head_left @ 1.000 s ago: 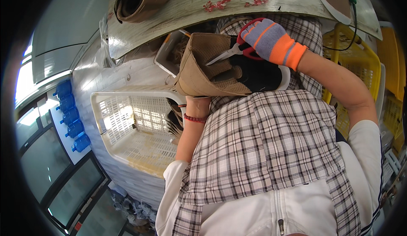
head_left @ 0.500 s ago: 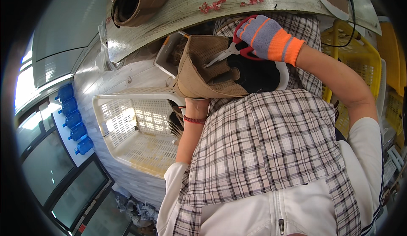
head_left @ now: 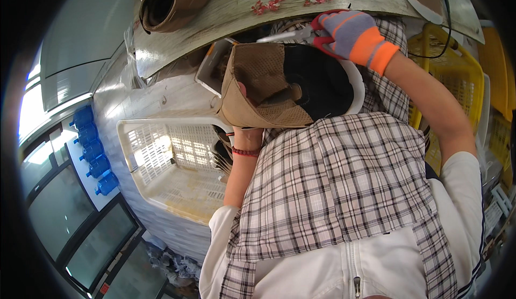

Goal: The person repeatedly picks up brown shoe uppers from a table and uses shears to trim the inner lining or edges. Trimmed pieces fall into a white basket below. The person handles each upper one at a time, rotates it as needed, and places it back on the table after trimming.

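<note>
R hand point(head_left: 352, 35), in a grey & orange knit glove, was curled firmly round the red handles of the scissors point(head_left: 287, 34). Their silver blades pointed to 9 o'clock, just beyond the far edge of the brown piece point(head_left: 252, 108); couldn't tell if they touched it. That piece, shoe-like w/ perforated tan lining, black inner & a white rim at its 3 o'clock end, was up over the lap, opening facing the cam. L hand point(head_left: 248, 134), bare, w/ a dark red bead bracelet point(head_left: 246, 152) at the wrist, came in from 7 o'clock & went behind the piece, approx. at its 8 o'clock side. Most of it was hidden, so couldn't tell how far its fingers were closed or how it gripped; a bit of finger showed at the inner wall.

Rel. to the piece: bench point(head_left: 322, 13) at 12, w/ a rolled brown item point(head_left: 185, 3) on it toward 10; small white bin point(head_left: 207, 81) between 9 & 10, partly covered; white slotted basket point(head_left: 161, 183) on the floor at 8; yellow crate point(head_left: 467, 68) at 3; plaid apron point(head_left: 333, 186) approx. 5 to 6. Blue bottles point(head_left: 97, 165) stood in a row well off, between 8 & 9.
</note>
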Available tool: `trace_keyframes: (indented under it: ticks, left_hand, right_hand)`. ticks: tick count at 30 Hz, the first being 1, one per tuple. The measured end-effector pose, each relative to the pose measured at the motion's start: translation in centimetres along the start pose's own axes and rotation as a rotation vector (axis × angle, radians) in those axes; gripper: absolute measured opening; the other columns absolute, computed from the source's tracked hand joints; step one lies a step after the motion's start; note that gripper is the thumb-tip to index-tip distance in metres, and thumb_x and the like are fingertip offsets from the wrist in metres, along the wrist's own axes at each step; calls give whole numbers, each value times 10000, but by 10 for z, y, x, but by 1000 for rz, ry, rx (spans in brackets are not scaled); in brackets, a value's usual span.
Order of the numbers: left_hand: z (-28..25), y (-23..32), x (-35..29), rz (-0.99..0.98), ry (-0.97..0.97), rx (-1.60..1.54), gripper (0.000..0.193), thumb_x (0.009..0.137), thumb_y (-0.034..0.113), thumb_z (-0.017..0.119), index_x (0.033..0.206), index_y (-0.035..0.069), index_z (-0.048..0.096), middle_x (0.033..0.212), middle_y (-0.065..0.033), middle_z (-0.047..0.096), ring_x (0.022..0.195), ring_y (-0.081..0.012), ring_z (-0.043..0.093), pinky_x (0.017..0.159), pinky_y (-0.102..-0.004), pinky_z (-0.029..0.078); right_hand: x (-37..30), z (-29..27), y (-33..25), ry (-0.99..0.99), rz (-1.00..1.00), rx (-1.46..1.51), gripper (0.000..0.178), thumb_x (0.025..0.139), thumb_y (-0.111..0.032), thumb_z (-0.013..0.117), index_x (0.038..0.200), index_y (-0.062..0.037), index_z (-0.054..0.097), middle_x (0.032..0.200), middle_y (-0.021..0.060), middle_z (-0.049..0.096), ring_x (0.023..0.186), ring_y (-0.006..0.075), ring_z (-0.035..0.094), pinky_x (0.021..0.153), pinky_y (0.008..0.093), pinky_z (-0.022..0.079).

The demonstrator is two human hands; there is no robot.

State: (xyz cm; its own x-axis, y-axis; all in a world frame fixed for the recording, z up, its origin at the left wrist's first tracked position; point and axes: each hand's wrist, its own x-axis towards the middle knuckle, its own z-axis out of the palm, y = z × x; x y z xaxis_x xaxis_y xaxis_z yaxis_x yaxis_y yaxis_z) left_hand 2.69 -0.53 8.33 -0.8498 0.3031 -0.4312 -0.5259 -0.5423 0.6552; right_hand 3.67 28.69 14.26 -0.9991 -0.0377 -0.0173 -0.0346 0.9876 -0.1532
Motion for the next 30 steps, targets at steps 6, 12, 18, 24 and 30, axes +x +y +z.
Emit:
trace_keyframes:
  ticks: [6,12,18,24,30]
  left_hand:
    - [-3,-3,12,2,-91,-36,510,935,298,654,1380,132,470,1367,-24,522,1230,-237,516,1000,-452,473]
    - [-4,0,8,12,-144,-52,499,965,355,592,1375,109,451,1369,-54,524,1213,-213,529,994,-394,476]
    - [-5,-2,9,19,-36,73,470,963,304,600,1376,121,471,1365,-50,530,1222,-238,522,1008,-426,471]
    - [0,-2,7,-17,-95,-100,489,924,230,670,1367,123,492,1357,-47,535,1219,-251,527,1003,-451,483]
    - [7,3,5,45,-92,113,524,949,334,617,1391,113,444,1375,-46,512,1228,-217,509,1028,-411,449]
  right_hand:
    - [-11,-13,-10,-79,-214,-229,433,695,-263,782,1057,-73,640,947,80,663,922,245,626,802,369,513]
    - [12,2,-26,-78,-111,-174,355,701,-205,770,1022,-105,656,902,58,679,903,229,658,760,356,529]
    - [4,-20,-27,-107,-219,-204,394,712,-192,771,1074,-121,635,888,41,676,884,224,661,800,352,516]
    - [6,0,-17,-121,-27,-116,425,700,-203,783,1092,-145,632,859,15,668,844,217,655,804,352,512]
    - [6,-20,-24,-129,-259,-175,477,661,-219,810,1095,-114,644,983,49,664,949,230,631,813,337,518]
